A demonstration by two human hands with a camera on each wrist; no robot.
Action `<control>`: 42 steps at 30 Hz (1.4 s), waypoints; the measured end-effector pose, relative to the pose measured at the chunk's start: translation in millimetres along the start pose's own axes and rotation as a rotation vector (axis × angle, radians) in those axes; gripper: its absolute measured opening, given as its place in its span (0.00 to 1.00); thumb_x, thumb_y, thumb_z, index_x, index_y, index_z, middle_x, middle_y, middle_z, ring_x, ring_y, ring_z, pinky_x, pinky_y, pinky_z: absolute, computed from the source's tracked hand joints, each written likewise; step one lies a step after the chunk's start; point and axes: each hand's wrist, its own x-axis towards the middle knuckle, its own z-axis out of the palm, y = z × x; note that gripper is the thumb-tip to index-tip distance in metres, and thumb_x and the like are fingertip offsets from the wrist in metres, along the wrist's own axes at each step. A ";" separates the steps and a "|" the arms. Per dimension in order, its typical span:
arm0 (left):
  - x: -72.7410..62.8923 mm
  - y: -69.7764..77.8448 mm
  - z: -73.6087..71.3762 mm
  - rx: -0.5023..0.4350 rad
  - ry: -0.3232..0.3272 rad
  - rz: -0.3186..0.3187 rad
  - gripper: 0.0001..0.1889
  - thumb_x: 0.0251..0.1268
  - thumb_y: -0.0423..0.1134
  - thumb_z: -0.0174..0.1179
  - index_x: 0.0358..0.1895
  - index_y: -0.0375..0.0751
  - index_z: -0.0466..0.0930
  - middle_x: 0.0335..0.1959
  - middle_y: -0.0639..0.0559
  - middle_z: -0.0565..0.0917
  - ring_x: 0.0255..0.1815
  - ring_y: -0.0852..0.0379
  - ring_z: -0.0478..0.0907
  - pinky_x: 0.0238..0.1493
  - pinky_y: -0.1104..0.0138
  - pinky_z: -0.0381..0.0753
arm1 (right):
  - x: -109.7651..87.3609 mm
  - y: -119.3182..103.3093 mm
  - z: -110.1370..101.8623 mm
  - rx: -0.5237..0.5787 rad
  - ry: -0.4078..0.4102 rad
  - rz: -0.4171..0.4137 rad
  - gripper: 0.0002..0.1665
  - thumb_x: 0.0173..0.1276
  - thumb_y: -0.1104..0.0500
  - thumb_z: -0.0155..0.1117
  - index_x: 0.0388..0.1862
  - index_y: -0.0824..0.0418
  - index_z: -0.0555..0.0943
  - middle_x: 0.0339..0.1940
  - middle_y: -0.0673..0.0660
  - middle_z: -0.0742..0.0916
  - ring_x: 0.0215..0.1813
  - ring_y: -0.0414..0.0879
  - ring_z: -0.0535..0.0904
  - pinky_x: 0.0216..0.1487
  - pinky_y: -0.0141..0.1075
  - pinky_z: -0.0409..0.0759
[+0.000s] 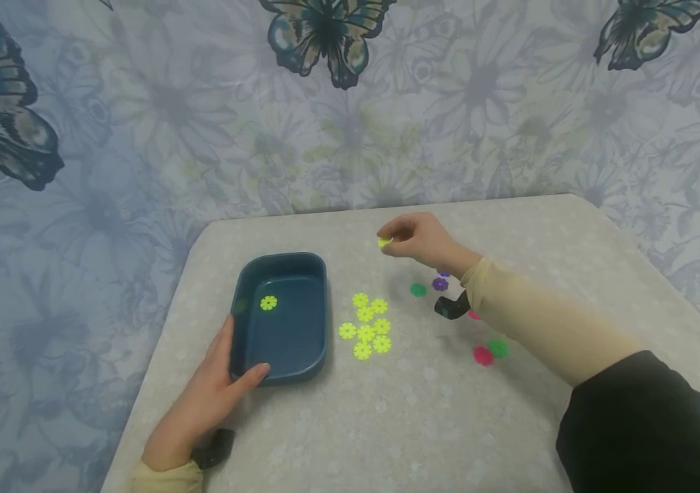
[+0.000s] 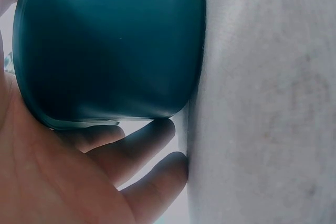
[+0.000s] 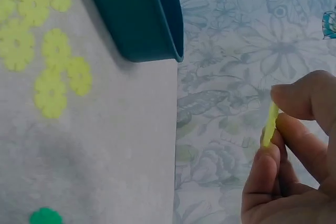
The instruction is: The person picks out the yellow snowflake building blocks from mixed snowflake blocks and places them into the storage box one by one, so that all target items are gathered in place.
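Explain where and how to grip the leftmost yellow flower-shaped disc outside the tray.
The leftmost yellow flower-shaped disc is probably best pinched by its notched rim, from above, on the side facing the teal tray. It lies flat, its left edge free, while other yellow discs crowd its right. The held disc in the right hand looks thin edge-on, so a pinch suits.

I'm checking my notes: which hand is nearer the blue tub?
Left. The left hand touches the blue tub at its near left corner; the right hand is apart from it, off to the right, pinching a yellow piece.
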 end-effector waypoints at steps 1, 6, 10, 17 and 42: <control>0.2 0.5 0.3 -0.001 0.001 0.003 0.60 0.71 0.61 0.62 0.83 0.39 0.25 0.85 0.33 0.36 0.84 0.31 0.38 0.76 0.32 0.49 | 3.6 -2.3 -0.7 -0.006 -0.017 0.009 0.16 0.64 0.58 0.76 0.51 0.56 0.89 0.48 0.52 0.90 0.47 0.49 0.82 0.49 0.40 0.83; -0.2 4.1 0.6 0.003 0.001 0.006 0.60 0.71 0.62 0.62 0.83 0.38 0.25 0.85 0.32 0.37 0.84 0.30 0.39 0.76 0.32 0.49 | 13.1 -10.1 1.5 -0.028 -0.153 0.054 0.16 0.62 0.58 0.77 0.50 0.53 0.90 0.50 0.51 0.89 0.48 0.50 0.81 0.51 0.42 0.83; -0.1 5.3 0.0 0.006 0.003 0.016 0.60 0.71 0.62 0.62 0.83 0.38 0.26 0.85 0.32 0.37 0.84 0.30 0.39 0.77 0.32 0.49 | 14.9 -15.0 4.5 -0.052 -0.265 0.068 0.15 0.62 0.59 0.77 0.49 0.52 0.90 0.50 0.51 0.89 0.48 0.50 0.80 0.51 0.42 0.83; -1.6 2.1 -1.0 0.013 0.018 0.020 0.60 0.71 0.61 0.62 0.83 0.37 0.26 0.85 0.32 0.37 0.84 0.30 0.40 0.76 0.32 0.50 | 23.1 -28.1 9.3 -0.051 -0.333 0.057 0.17 0.64 0.58 0.75 0.52 0.53 0.89 0.53 0.51 0.89 0.52 0.50 0.80 0.56 0.43 0.82; -6.1 -6.7 -2.7 -0.066 0.022 0.063 0.58 0.72 0.60 0.62 0.84 0.44 0.25 0.86 0.40 0.36 0.85 0.38 0.38 0.78 0.35 0.50 | 100.4 -106.0 147.8 -0.110 -0.516 -0.021 0.21 0.64 0.58 0.75 0.56 0.59 0.88 0.52 0.50 0.89 0.55 0.44 0.84 0.56 0.36 0.84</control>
